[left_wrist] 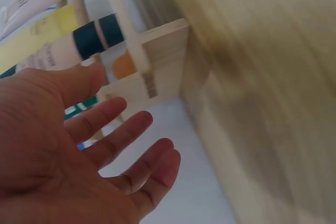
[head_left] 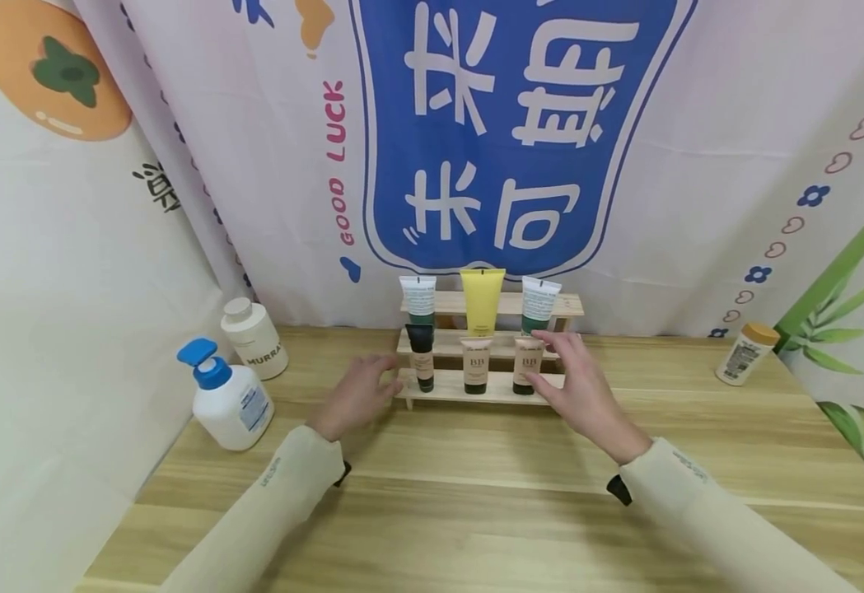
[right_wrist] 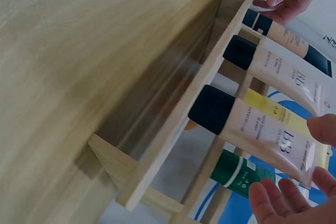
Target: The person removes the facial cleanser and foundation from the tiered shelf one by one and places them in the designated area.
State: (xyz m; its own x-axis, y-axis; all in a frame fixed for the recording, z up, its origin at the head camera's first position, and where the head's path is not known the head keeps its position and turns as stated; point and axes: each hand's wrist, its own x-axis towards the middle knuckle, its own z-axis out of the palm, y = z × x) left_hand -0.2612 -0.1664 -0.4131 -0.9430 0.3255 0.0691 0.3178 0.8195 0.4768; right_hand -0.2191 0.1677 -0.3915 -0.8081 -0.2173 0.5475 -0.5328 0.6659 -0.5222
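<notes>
A three-tier wooden rack (head_left: 502,376) holds several upright tubes. On its lowest tier stand a black-capped foundation tube (head_left: 422,362) at the left and two beige BB cream tubes, a middle one (head_left: 475,366) and a right one (head_left: 527,364). My right hand (head_left: 583,395) is at the right BB cream tube, thumb and fingers spread around its upper end; whether they touch it is unclear. Beside the rack's left end, close to the foundation tube, my left hand (head_left: 357,395) has loosely bent fingers and holds nothing.
Behind stand a yellow tube (head_left: 482,301) and two white-and-green tubes, left (head_left: 420,296) and right (head_left: 539,301). A blue-topped pump bottle (head_left: 233,405) and a white bottle (head_left: 255,338) are at the left; a tan-capped bottle (head_left: 746,354) is at the right. A printed curtain (head_left: 276,165) hangs behind.
</notes>
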